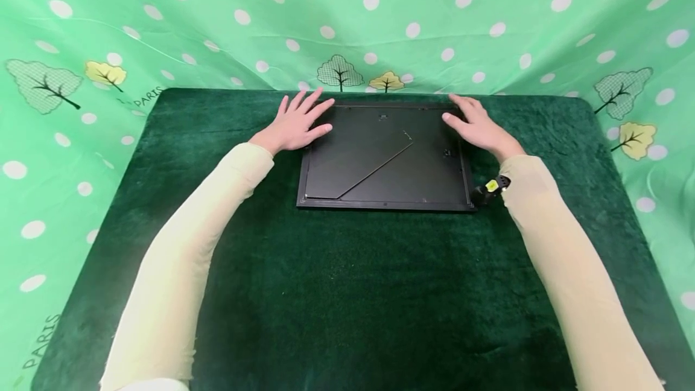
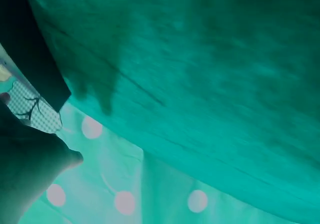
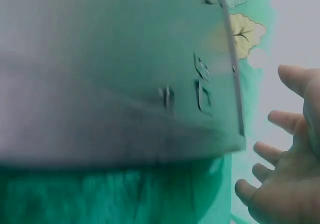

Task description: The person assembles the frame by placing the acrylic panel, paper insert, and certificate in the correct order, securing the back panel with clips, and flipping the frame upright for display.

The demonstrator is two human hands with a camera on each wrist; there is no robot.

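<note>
A black picture frame (image 1: 374,131) lies back side up near the table's far edge, small metal fittings and a thin diagonal line showing on its backing. My left hand (image 1: 295,120), fingers spread, is at its far left corner. On the opposite side, my right hand (image 1: 480,128) hovers by the far right corner with fingers extended. The left wrist view catches a dark edge of the frame (image 2: 30,48) beside the shadowed left hand (image 2: 32,159). In the right wrist view, the right hand (image 3: 290,169) has spread fingers, apart from the frame's backing (image 3: 125,58).
Dark green velvety cloth (image 1: 347,294) covers the table. Behind and along both sides hangs a light green curtain (image 1: 391,11) with white dots and printed trees. A small black device with a yellow label (image 1: 491,186) sits at the right wrist.
</note>
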